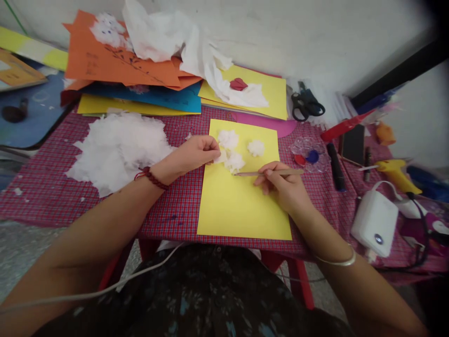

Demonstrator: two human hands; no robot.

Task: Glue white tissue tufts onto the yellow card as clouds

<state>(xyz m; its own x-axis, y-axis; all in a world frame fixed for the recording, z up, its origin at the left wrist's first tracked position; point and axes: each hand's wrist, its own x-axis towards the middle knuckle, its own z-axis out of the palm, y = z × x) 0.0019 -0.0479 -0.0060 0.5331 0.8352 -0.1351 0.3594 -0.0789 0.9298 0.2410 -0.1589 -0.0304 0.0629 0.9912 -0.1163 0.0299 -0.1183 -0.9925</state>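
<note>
A yellow sheet of paper [242,210] lies in front of me, with puffs of white tissue paper [234,160] on its upper part and a separate tissue puff [256,148] to their right. My left hand [198,152] is closed in a pinch on a small white tissue piece [220,157], just beside the left puffs. In the fingers of my right hand [284,185] is a thin wooden stick [291,172], held nearly level. Its tip meets the lower edge of a puff. Left of the sheet is a large heap of white tissue pieces [122,145].
Behind the sheet are stacked coloured papers [140,100], crumpled white tissue [157,35] and black scissors [307,105]. On the right stand a clear palette [305,145] with red and blue paint, a marker [336,166], a yellow glue gun [396,173] and a white power box [375,217].
</note>
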